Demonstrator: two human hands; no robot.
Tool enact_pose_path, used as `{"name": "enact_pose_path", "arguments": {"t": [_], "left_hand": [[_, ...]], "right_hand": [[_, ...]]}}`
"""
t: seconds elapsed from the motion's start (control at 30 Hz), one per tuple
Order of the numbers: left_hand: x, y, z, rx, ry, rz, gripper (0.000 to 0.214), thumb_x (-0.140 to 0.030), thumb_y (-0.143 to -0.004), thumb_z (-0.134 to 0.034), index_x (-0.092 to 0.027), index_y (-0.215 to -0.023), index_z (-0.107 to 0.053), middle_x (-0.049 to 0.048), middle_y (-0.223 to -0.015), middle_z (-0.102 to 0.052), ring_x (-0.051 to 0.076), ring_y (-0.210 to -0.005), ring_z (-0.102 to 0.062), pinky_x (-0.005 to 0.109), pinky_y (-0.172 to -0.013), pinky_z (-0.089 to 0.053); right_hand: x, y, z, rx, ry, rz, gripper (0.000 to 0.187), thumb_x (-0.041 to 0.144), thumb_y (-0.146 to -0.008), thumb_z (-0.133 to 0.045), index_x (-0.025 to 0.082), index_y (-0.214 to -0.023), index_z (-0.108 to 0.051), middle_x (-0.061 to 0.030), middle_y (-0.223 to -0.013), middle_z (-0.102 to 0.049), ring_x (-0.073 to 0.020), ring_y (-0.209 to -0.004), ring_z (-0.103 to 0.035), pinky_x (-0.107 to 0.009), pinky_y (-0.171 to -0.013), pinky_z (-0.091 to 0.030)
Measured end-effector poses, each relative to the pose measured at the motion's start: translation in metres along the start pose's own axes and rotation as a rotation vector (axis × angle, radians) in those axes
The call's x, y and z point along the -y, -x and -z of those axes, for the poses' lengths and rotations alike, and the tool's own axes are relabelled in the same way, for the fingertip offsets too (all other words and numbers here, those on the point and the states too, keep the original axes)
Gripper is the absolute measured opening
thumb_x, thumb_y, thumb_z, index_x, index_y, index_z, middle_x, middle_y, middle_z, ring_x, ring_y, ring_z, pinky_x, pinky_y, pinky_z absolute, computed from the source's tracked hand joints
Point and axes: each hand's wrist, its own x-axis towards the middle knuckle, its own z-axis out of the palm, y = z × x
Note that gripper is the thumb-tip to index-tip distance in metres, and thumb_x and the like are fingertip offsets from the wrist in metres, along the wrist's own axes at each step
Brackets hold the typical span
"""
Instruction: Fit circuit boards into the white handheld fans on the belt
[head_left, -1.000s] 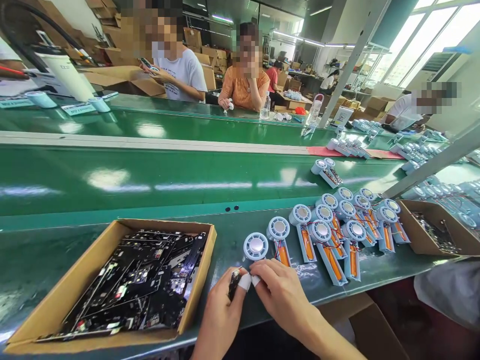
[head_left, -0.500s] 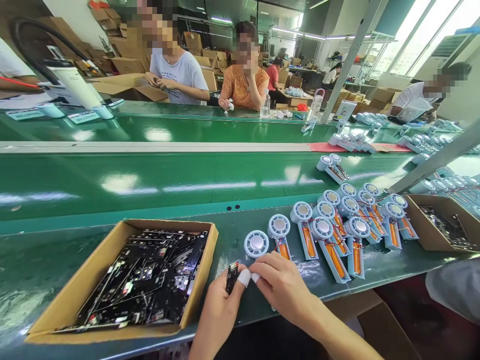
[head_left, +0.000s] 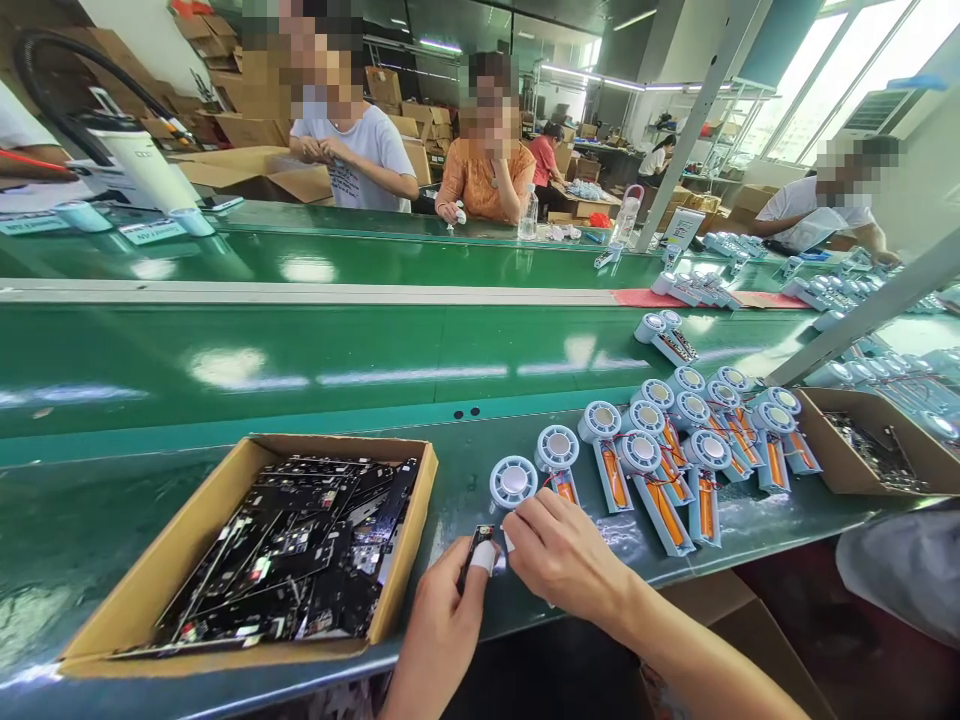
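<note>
My left hand [head_left: 444, 612] is closed on a small black circuit board [head_left: 484, 532], its thumb in a white finger cover pressing the board from the side. Just right of it, my right hand [head_left: 561, 548] has its fingers pinched together; anything between them is hidden. Beyond the hands lies a light-blue fan body [head_left: 513, 484] with a round slotted head and a silvery centre; its lower part is out of sight. A second fan body [head_left: 557, 448], with an orange strip in its handle, sits behind my right hand. To the left, a cardboard box [head_left: 429, 510] holds many black circuit boards [head_left: 300, 560].
Several more fan bodies [head_left: 640, 452] with red wires crowd the bench to the right, beside another box [head_left: 814, 430] of boards. A green conveyor [head_left: 375, 350] runs across beyond the bench. A slanted metal post [head_left: 862, 320] stands at right. Several co-workers sit opposite.
My right hand has drawn slightly away from the left, its fingers curling in more. The board in my left hand has turned and tilted, showing less of its face. The view has shifted slightly.
</note>
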Motion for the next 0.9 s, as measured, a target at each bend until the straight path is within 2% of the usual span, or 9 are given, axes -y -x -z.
{"name": "enact_pose_path", "arguments": {"t": [0.1, 0.27, 0.4, 0.47, 0.53, 0.67, 0.9], "left_hand": [[-0.006, -0.001, 0.002, 0.021, -0.14, -0.174, 0.036, -0.045, -0.093, -0.045, -0.022, -0.067, -0.055, 0.0008, -0.065, -0.06, 0.017, -0.061, -0.056, 0.025, -0.056, -0.046], [-0.003, -0.001, 0.002, -0.045, -0.3, -0.399, 0.031, -0.028, -0.097, -0.041, -0.022, -0.07, -0.055, -0.0006, -0.065, -0.06, 0.015, -0.057, -0.059, 0.023, -0.054, -0.047], [0.008, 0.001, 0.002, -0.139, -0.461, -0.612, 0.023, -0.019, -0.098, -0.04, -0.02, -0.091, -0.062, 0.003, -0.078, -0.066, 0.017, -0.068, -0.067, 0.024, -0.062, -0.051], [0.011, 0.0, 0.005, -0.139, -0.532, -0.683, 0.024, -0.016, -0.099, -0.039, -0.018, -0.102, -0.062, 0.0056, -0.086, -0.068, 0.019, -0.075, -0.07, 0.026, -0.065, -0.052], [0.011, -0.002, 0.011, -0.072, -0.539, -0.7, 0.025, -0.015, -0.099, -0.037, -0.019, -0.104, -0.061, 0.0054, -0.088, -0.068, 0.019, -0.077, -0.07, 0.026, -0.066, -0.052], [0.002, -0.008, 0.022, 0.099, -0.436, -0.635, 0.025, -0.017, -0.101, -0.037, -0.022, -0.093, -0.06, 0.0028, -0.084, -0.065, 0.016, -0.073, -0.068, 0.023, -0.066, -0.052], [-0.004, -0.011, 0.027, 0.195, -0.406, -0.597, 0.026, -0.019, -0.1, -0.036, -0.022, -0.085, -0.058, 0.0023, -0.08, -0.064, 0.017, -0.069, -0.068, 0.024, -0.063, -0.051]], "right_hand": [[0.002, -0.004, 0.002, -0.001, -0.051, -0.023, 0.023, 0.006, -0.09, -0.046, 0.02, -0.073, -0.054, -0.0033, -0.073, -0.052, -0.0193, -0.068, -0.04, -0.033, -0.061, -0.032], [0.007, -0.009, 0.007, 0.058, -0.069, -0.092, 0.018, 0.007, -0.083, -0.055, 0.02, -0.07, -0.055, -0.003, -0.074, -0.056, -0.0188, -0.07, -0.044, -0.032, -0.063, -0.034], [0.011, -0.014, 0.013, 0.133, -0.071, -0.141, 0.021, 0.006, -0.082, -0.058, 0.02, -0.067, -0.055, -0.0036, -0.073, -0.056, -0.0187, -0.071, -0.047, -0.031, -0.065, -0.037], [0.011, -0.016, 0.016, 0.174, -0.098, -0.144, 0.02, 0.005, -0.083, -0.058, 0.019, -0.069, -0.056, -0.0044, -0.075, -0.058, -0.0191, -0.072, -0.049, -0.032, -0.067, -0.039], [0.01, -0.016, 0.019, 0.2, -0.148, -0.15, 0.018, 0.005, -0.086, -0.059, 0.018, -0.073, -0.058, -0.0047, -0.077, -0.059, -0.0194, -0.074, -0.051, -0.032, -0.068, -0.04], [0.003, -0.01, 0.018, 0.187, -0.279, -0.176, 0.015, 0.005, -0.092, -0.056, 0.018, -0.085, -0.06, -0.0049, -0.083, -0.061, -0.0194, -0.079, -0.054, -0.03, -0.07, -0.043], [-0.005, 0.002, 0.014, 0.14, -0.419, -0.168, 0.018, 0.007, -0.096, -0.052, 0.018, -0.106, -0.061, -0.0057, -0.089, -0.065, -0.0201, -0.084, -0.056, -0.03, -0.077, -0.048]]}}
